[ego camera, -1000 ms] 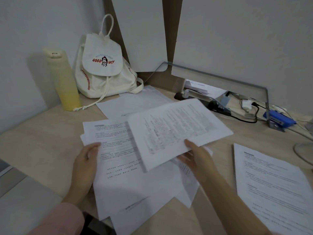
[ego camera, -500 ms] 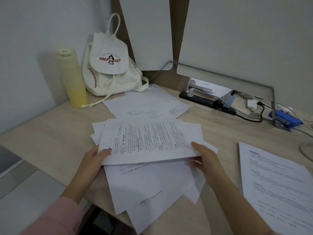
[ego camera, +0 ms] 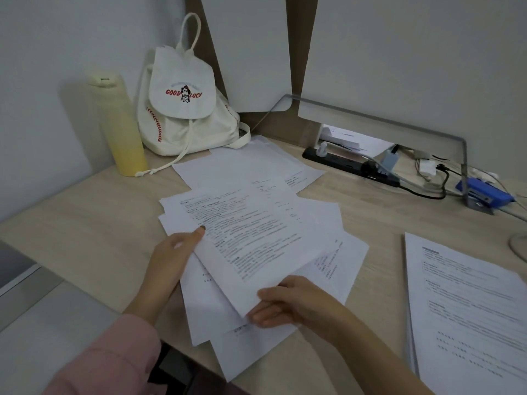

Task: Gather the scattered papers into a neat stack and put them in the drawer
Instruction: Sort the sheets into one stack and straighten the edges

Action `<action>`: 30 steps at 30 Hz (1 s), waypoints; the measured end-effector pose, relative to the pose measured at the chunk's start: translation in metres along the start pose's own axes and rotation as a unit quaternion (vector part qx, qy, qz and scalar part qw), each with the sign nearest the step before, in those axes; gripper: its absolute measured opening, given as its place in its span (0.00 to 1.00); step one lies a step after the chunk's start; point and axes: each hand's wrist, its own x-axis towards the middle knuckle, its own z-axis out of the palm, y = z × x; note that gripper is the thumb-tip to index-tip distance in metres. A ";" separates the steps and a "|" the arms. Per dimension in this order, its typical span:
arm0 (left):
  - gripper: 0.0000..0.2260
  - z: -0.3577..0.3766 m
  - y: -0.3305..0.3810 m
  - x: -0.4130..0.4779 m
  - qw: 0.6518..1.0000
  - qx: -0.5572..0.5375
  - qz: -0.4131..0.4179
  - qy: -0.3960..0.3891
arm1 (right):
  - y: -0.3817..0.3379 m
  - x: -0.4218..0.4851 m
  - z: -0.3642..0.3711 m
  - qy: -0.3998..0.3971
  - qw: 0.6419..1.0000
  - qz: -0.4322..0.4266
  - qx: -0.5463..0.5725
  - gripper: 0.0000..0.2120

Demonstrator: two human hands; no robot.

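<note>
On desk (ego camera: 85, 223), top sheet (ego camera: 256, 238) now aslant; left hand (ego camera: 171, 260), right hand (ego camera: 296, 303) fingers (ego camera: 268, 293) pinching it

Open along bare desk (ego camera: 85, 223) at nine o'clock of the fanned papers (ego camera: 256, 238), and through the strip of wood at three o'clock, between them and the separate stack (ego camera: 470, 309). Blocked at eleven o'clock by bottle (ego camera: 119, 132) and backpack (ego camera: 182, 109), drawstring (ego camera: 159, 169) trailing onto the wood. Cluttered at two o'clock: power strip (ego camera: 342, 163), cables (ego camera: 422, 192), blue object (ego camera: 484, 192) under a metal rail (ego camera: 399, 122).
</note>
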 end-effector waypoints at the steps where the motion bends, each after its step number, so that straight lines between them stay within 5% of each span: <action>1: 0.15 0.003 -0.001 0.002 1.000 0.026 0.009 0.013 | -0.001 -0.001 0.001 -0.028 0.999 0.001 -0.032 0.12; 5: 0.11 0.008 -0.006 0.006 0.989 0.127 0.039 0.067 | -0.017 -0.018 -0.021 -0.067 0.988 0.000 -0.138 0.14; 8: 0.11 0.001 -0.007 0.007 0.984 0.138 0.079 0.075 | -0.032 -0.016 -0.062 0.168 0.971 -0.070 -0.156 0.13; 10: 0.11 -0.007 -0.008 0.007 0.983 0.135 0.102 0.071 | -0.039 -0.003 -0.089 0.319 0.921 -0.115 -0.190 0.10; 12: 0.11 -0.013 -0.010 0.008 0.980 0.138 0.123 0.071 | -0.041 0.013 -0.107 0.374 0.882 -0.093 -0.273 0.16; 16: 0.11 -0.015 -0.014 0.007 0.976 0.138 0.139 0.096 | -0.050 0.042 -0.119 0.345 0.845 -0.013 -0.408 0.38; 21: 0.09 -0.014 -0.017 0.006 0.975 0.117 0.159 0.099 | -0.058 0.058 -0.123 0.355 0.785 0.050 -0.505 0.40; 25: 0.11 -0.014 -0.018 0.006 0.972 0.128 0.169 0.098 | -0.061 0.063 -0.125 0.300 0.839 0.071 -0.448 0.33; 27: 0.12 -0.013 -0.017 0.007 0.972 0.131 0.168 0.094 | -0.060 0.063 -0.120 0.266 0.862 0.020 -0.431 0.21; 30: 0.12 -0.013 -0.017 0.006 0.973 0.132 0.167 0.092 | -0.057 0.057 -0.115 0.290 0.845 -0.066 -0.444 0.05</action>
